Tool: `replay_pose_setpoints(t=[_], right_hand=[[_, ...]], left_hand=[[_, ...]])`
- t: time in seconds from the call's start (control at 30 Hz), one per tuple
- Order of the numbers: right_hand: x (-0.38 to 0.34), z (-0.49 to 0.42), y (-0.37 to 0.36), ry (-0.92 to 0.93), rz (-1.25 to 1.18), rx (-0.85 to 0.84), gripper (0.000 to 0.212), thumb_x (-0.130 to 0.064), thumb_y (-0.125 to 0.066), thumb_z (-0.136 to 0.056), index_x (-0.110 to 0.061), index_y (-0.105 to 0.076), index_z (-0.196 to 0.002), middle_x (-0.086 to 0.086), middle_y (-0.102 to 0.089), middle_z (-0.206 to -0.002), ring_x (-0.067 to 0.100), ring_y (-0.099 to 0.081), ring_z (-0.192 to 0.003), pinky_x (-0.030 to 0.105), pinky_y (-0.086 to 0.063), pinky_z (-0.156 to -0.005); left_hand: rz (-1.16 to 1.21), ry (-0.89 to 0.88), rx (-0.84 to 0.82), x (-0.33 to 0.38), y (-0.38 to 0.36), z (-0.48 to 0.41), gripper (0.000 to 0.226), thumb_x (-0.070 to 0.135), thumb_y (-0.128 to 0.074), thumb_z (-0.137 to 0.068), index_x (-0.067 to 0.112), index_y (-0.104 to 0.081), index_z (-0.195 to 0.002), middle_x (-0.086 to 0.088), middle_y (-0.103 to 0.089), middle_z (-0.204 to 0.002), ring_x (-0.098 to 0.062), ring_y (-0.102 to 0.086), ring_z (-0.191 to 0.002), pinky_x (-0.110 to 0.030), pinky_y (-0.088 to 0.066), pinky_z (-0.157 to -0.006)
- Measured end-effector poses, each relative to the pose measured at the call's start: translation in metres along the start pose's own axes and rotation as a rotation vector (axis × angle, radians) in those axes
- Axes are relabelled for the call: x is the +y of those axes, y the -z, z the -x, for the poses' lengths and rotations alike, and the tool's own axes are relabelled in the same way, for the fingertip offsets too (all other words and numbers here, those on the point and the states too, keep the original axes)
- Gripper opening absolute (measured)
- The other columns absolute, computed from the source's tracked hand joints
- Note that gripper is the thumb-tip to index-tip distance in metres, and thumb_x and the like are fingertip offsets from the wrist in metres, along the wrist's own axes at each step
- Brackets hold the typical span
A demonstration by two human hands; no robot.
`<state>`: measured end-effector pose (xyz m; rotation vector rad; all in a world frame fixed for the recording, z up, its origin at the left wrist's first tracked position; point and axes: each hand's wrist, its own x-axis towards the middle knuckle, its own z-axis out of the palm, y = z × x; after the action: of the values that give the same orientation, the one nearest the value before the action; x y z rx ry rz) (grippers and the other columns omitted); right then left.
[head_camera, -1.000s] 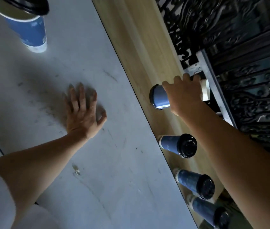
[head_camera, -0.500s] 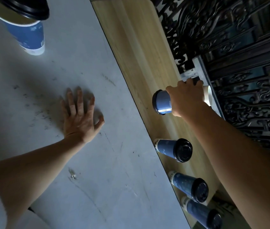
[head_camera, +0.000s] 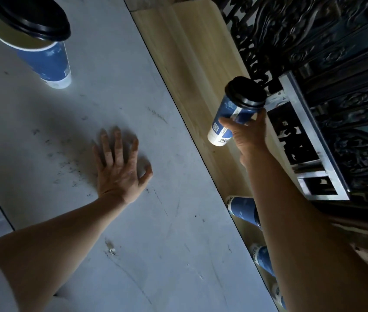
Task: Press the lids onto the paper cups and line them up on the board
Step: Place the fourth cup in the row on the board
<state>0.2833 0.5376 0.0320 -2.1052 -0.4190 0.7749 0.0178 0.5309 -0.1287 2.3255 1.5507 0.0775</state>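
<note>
right hand [head_camera: 249, 136] wrapped round a lidded cup [head_camera: 234, 111] over the board [head_camera: 192, 64] | left hand [head_camera: 120, 167] flat on counter [head_camera: 88, 109], fingers spread, holding nothing

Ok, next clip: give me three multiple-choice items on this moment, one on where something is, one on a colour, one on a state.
1. Where is the left hand?
A. flat on the grey tabletop
B. on the light wooden board
C. around a cup

2. What colour is the lid on the blue paper cup held in the right hand?
A. white
B. black
C. red

3. How is the lid sitting on the far blue paper cup at the top left?
A. pressed on all round
B. absent
C. resting askew, part of the rim uncovered

Answers: 1 A, the palm and spread fingers lie on the grey surface. 2 B, the cap is black. 3 C, the loose black lid leaves the cup's pale inside showing.
</note>
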Motion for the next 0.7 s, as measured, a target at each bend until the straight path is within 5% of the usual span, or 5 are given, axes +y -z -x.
replay_pose_setpoints(t=[0.1, 0.3, 0.53, 0.7], right_hand=[[0.024, -0.006, -0.007, 0.050, -0.030, 0.079, 0.099, -0.024, -0.089, -0.041, -0.034, -0.047, -0.130, -0.006, -0.066, -0.123, 0.015, -0.067, -0.112, 0.050, -0.056, -0.098], [0.066, -0.009, -0.021, 0.052, -0.023, 0.137, 0.092, -0.035, -0.088, -0.034, -0.048, -0.047, -0.115, -0.021, -0.067, -0.107, 0.013, -0.068, -0.106, 0.049, -0.052, -0.101], [0.091, -0.003, -0.031, 0.036, -0.090, 0.149, 0.080, -0.005, -0.092, -0.061, -0.023, -0.047, -0.125, -0.021, -0.060, -0.096, 0.005, -0.061, -0.089, 0.003, -0.043, -0.069], [0.098, -0.003, -0.034, 0.044, -0.123, 0.149, 0.082, -0.004, -0.092, -0.060, -0.026, -0.046, -0.126, -0.019, -0.062, -0.102, 0.008, -0.063, -0.095, 0.004, -0.044, -0.073]], left_hand=[[-0.004, 0.008, 0.003, 0.002, -0.001, 0.001, 0.092, 0.067, -0.045, -0.082, 0.022, -0.016, -0.158, -0.020, 0.003, -0.167, -0.048, 0.006, -0.151, -0.066, -0.001, -0.120], [-0.035, 0.040, 0.009, 0.005, -0.002, 0.001, 0.088, 0.061, -0.053, -0.084, 0.022, -0.023, -0.156, -0.020, -0.002, -0.166, -0.048, 0.003, -0.151, -0.065, -0.006, -0.120], [-0.051, 0.039, 0.025, 0.005, 0.000, 0.001, 0.085, 0.063, -0.041, -0.084, 0.022, -0.023, -0.156, -0.020, -0.005, -0.166, -0.047, 0.000, -0.151, -0.062, -0.003, -0.122], [-0.061, 0.043, 0.024, 0.007, -0.001, -0.001, 0.085, 0.064, -0.039, -0.084, 0.022, -0.024, -0.156, -0.021, -0.007, -0.166, -0.048, -0.001, -0.151, -0.063, -0.002, -0.121]])
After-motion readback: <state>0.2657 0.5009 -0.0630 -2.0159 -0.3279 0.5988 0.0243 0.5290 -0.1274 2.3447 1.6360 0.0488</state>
